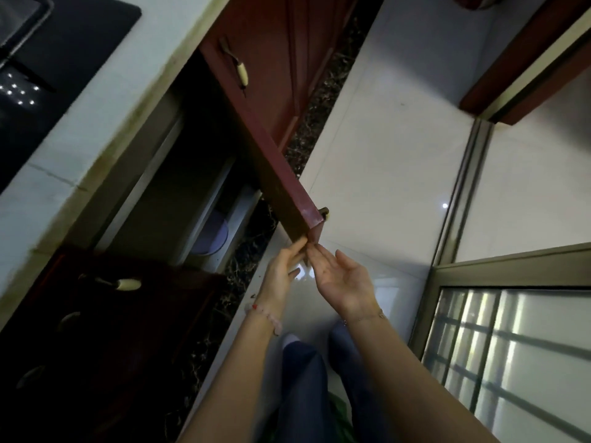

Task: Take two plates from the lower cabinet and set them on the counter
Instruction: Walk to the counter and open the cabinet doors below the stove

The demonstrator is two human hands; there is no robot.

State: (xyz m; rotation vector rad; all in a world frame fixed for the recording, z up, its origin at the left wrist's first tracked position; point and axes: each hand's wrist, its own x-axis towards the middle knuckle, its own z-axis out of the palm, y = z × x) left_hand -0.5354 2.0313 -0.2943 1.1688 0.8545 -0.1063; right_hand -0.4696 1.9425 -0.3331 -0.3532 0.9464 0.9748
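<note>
The red-brown cabinet door (275, 161) of the lower cabinet stands swung open over the floor. Inside the dark cabinet, a pale round stack of plates (213, 235) shows low behind a metal rail; most of it is hidden. My left hand (283, 270) reaches up with straight fingertips touching the inner edge of the door's near corner, thumb apart from it. My right hand (342, 278) is beside it, palm up, fingers spread, fingertips just under the same corner, holding nothing. The white counter (105, 100) runs along the upper left.
A black stove top (54, 55) sits in the counter. Closed dark drawers with pale handles (128, 284) lie left of the opening. White floor tiles (383, 139) spread to the right, bounded by a metal-framed glass sliding door (511, 346). My legs (307, 378) are below.
</note>
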